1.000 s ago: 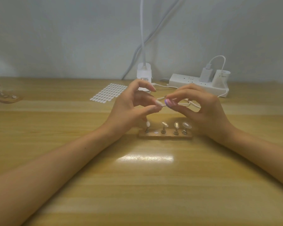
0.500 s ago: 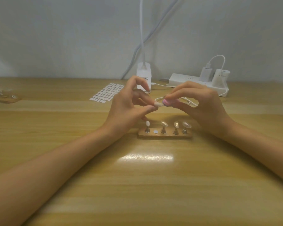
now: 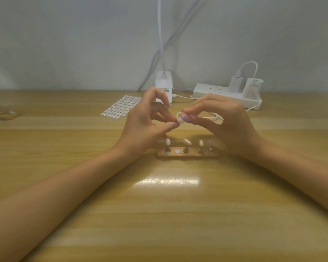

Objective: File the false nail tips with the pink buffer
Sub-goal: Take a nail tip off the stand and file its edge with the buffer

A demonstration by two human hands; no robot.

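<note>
Above the table, my left hand [image 3: 146, 122] pinches a pale false nail tip [image 3: 179, 120] between thumb and fingers. My right hand [image 3: 225, 120] grips a small pink buffer [image 3: 186, 117], whose end touches that tip. Below the hands sits a small wooden stand [image 3: 187, 155] with metal pegs. Several pegs carry false nail tips [image 3: 168, 142], and one slot shows only a white dot [image 3: 177, 151]. My right hand's shadow partly covers the stand's right end.
A sheet of white stickers [image 3: 121, 106] lies at the back left. A white lamp base [image 3: 164, 86], a power strip [image 3: 225, 95] with chargers and a looped white cable [image 3: 214, 118] sit behind the hands. Another wooden holder [image 3: 2, 112] lies at the far left edge.
Both hands have drifted slightly left and the buffer has slid along the pinched tip. The stand and the other things have not moved.
</note>
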